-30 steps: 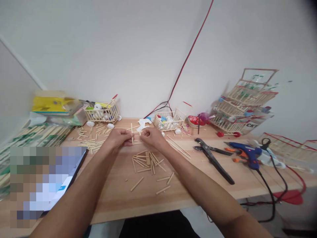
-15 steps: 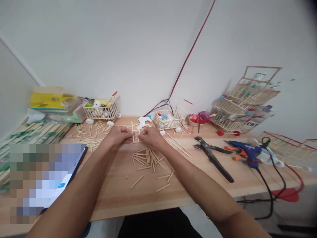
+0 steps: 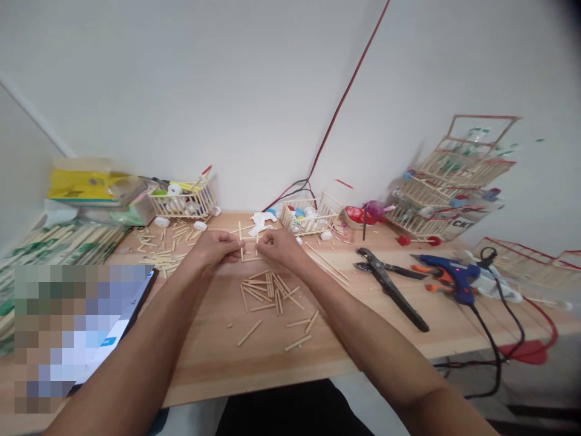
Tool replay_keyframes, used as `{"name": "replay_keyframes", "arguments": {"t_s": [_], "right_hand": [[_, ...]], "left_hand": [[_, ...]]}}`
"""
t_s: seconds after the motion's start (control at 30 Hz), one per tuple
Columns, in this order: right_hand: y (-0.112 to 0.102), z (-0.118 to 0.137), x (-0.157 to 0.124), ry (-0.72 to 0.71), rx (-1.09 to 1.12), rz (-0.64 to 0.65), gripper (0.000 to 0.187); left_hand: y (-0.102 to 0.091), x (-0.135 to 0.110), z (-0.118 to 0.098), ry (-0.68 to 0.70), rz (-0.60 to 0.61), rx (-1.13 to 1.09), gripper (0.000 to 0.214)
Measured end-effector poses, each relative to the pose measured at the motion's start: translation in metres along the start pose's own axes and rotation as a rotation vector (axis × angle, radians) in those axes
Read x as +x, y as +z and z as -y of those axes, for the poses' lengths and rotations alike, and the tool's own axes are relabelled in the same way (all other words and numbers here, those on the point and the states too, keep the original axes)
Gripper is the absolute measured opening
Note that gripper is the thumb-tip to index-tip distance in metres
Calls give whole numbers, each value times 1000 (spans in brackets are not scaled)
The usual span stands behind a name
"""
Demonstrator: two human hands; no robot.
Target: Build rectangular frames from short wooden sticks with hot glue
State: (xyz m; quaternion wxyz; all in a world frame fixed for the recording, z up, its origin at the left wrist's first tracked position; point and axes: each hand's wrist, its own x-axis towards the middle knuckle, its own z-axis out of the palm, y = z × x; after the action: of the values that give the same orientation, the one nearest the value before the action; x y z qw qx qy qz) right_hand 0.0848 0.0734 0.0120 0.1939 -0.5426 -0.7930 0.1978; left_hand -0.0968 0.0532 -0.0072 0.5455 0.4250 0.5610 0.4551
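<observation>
Between my hands is a small frame of thin wooden sticks [image 3: 241, 233], with upright and crosswise pieces. My left hand [image 3: 218, 249] pinches the upright stick on its left side. On the other side, my right hand [image 3: 276, 245] pinches the right upright, fingertips closed on it. Part of the frame is hidden by my fingers. Just below my hands, a loose pile of short wooden sticks [image 3: 271, 287] lies on the wooden table [image 3: 204, 363], with several single sticks nearer the front edge.
A blue glue gun [image 3: 454, 275] and black-handled pliers [image 3: 390, 290] lie to the right. Stick carts [image 3: 181, 203] with white wheels stand at the back. A stacked stick rack [image 3: 449, 181] is at back right. A tablet [image 3: 104, 339] and bagged sticks [image 3: 68, 254] sit left.
Both hands keep their pinch on the stick frame. The gap between my fingertips looks slightly wider, and the view has shifted a little.
</observation>
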Motion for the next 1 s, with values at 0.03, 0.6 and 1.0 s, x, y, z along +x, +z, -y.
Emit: {"name": "replay_keyframes", "arguments": {"t_s": [0.03, 0.6, 1.0], "right_hand": [[-7, -4, -1, 7, -15, 0, 17], [-27, -44, -9, 129, -185, 0, 18], [-23, -39, -10, 170, -240, 10, 21]], "left_hand": [[0, 1, 1, -1, -1, -1, 28], [1, 0, -2, -10, -11, 14, 27], [3, -2, -6, -13, -25, 35, 28]]}}
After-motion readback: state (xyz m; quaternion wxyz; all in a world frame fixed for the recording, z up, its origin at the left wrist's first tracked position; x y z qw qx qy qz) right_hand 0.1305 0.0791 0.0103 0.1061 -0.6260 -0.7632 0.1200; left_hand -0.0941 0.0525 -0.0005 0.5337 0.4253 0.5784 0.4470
